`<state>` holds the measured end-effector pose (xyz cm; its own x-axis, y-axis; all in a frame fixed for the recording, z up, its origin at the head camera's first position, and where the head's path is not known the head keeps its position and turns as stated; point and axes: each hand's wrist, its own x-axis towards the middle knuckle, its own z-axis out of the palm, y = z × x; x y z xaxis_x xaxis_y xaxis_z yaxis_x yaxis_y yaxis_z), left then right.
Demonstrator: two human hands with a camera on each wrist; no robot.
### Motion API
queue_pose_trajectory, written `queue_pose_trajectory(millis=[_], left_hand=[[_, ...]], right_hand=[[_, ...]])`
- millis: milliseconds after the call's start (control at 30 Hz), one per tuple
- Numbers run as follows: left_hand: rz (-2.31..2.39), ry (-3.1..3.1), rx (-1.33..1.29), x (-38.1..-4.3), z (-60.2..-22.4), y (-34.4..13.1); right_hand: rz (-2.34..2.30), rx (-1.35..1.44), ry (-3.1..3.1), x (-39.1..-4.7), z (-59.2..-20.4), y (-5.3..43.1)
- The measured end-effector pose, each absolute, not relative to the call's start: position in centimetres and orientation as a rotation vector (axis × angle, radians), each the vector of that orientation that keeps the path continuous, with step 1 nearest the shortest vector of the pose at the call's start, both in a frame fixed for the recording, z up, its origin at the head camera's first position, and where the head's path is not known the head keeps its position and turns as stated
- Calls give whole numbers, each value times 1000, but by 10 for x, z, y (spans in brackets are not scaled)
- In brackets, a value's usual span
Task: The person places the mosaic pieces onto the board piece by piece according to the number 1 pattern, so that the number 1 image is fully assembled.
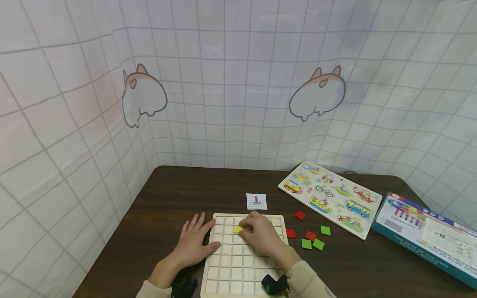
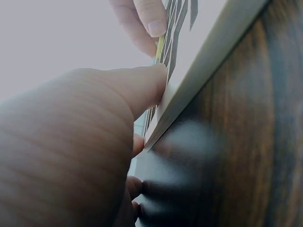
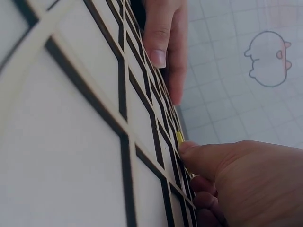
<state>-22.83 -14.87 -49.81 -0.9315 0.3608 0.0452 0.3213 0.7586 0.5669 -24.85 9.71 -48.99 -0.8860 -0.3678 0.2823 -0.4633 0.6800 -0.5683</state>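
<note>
Your right hand pinched a flat yellow tile at the far half of a pale wooden rectangular grid board, whose left edge your left hand touched with spread fingers.

I see a dark wood-grain table before white gridded fabric (two cartoon corgi rumps printed on it).

High head view, wrist close-ups (shared board)

Your board looks like smooth wood, your table glossy wood, your sleeve matt cloth, the backdrop rippled fabric.
</note>
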Motion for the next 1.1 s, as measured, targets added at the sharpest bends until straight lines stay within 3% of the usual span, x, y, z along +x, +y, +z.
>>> queue_pose_trajectory(millis=[467,1100], left_hand=[[914,2888,537,-229,-498,-148],[923,2878,561,-231,-501,-147]], right_hand=[[911,667,-2801,-239,-475,107],[939,276,-2779,-257,-463,196]])
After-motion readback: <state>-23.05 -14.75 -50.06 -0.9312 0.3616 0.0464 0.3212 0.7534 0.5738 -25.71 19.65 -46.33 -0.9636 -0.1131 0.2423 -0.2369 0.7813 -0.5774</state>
